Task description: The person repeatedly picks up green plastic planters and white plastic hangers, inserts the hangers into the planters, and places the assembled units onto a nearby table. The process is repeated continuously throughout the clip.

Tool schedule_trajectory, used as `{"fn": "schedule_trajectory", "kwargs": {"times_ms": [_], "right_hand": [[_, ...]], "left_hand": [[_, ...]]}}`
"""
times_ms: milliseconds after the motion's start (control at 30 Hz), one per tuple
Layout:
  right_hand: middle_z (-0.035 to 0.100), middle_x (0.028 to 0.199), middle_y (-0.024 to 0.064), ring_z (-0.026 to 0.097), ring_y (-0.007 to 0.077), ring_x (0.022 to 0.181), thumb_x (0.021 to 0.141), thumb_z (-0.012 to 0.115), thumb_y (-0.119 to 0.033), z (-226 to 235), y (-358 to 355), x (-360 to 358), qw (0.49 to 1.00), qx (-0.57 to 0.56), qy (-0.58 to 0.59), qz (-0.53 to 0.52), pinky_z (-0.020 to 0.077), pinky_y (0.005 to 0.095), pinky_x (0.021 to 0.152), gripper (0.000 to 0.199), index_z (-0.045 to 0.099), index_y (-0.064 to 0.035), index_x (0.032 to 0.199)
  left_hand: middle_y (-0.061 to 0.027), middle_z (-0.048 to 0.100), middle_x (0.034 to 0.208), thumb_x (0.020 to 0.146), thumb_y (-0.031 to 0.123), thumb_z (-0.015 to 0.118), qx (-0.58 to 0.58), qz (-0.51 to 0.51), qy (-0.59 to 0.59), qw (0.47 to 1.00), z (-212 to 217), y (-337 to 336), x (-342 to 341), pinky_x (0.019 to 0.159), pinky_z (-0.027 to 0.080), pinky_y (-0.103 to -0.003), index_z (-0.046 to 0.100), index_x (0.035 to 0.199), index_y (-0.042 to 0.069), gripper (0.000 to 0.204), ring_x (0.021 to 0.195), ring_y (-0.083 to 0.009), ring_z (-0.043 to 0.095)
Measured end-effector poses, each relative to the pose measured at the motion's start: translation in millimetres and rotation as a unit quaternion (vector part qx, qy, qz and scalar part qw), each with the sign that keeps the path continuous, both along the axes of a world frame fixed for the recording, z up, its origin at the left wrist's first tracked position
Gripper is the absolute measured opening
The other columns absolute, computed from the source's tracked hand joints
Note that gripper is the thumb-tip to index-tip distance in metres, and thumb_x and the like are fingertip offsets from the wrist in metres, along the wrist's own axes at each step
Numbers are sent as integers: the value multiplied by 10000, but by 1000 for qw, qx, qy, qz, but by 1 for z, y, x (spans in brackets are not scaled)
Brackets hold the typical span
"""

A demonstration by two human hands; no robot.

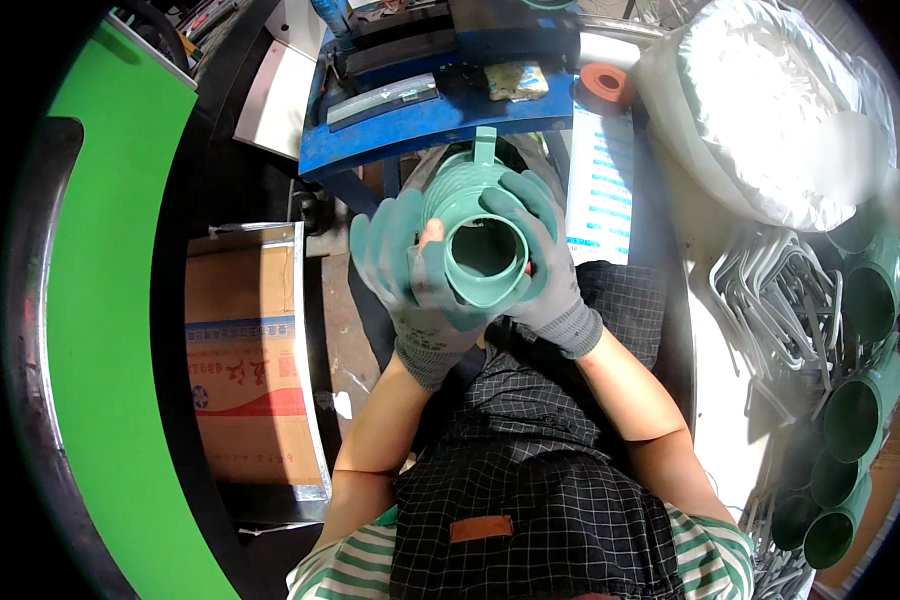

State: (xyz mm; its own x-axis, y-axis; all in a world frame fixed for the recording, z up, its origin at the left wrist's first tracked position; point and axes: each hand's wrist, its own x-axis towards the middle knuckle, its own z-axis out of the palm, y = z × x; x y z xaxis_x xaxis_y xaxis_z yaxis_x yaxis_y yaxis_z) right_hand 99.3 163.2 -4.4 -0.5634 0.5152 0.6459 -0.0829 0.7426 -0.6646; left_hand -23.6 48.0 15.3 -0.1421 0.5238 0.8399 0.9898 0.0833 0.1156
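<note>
In front of my lap I hold a green, round plastic part [453,197] with a ribbed body, a flat tab at its far side and a round open mouth facing me. My left hand [407,280], in a grey and green work glove with a bare thumb tip, presses against its left side; its fingers are stretched out. From the right, my gloved right hand [550,265] wraps round the part near the mouth. The far underside of the part is hidden.
Ahead stands a blue bench [360,148] with a metal strip [382,100], a yellowish pad [516,82] and an orange tape roll [606,84]. To the right are a white bag [670,130], bent grey wire handles [770,300] and green cylinders [854,418]. A cardboard box [240,400] sits left.
</note>
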Motion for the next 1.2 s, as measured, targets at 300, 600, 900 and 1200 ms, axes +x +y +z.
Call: {"fn": "schedule_trajectory", "kwargs": {"times_ms": [300,600,900,1200], "right_hand": [[540,1496,204,502,373,1425,757,929,-271,35,2,97,977,-127,-79,152,382,483,1211,841,551,-54,1477],[737,1031,91,677,302,988,866,812,-222,101,118,189,908,110,-88,-394,527,413,883,177,774,-76,958],[752,1077,81,661,314,1013,886,788,-356,97,216,184,794,233,-167,-537,522,428,932,225,830,-154,979],[734,1090,75,738,215,972,926,778,-95,109,178,208,872,155,-77,-458,604,349,845,235,767,-134,1157]], "left_hand": [[-235,608,1349,817,530,854,-109,-172,-31,979,-11,-20,38,986,559,-491,416,1485,-58,991,1147,-406,671],[-132,618,1341,717,399,955,-155,-329,-162,917,-17,-13,56,1003,540,-517,473,1456,67,943,1181,-364,651],[-162,593,1329,680,381,966,-195,-311,-207,907,-53,-21,49,1058,482,-563,504,1416,88,917,1208,-414,605],[-139,563,1334,737,418,928,-183,-257,-213,925,-34,-28,56,1029,484,-520,504,1405,44,875,1208,-374,573]]}}
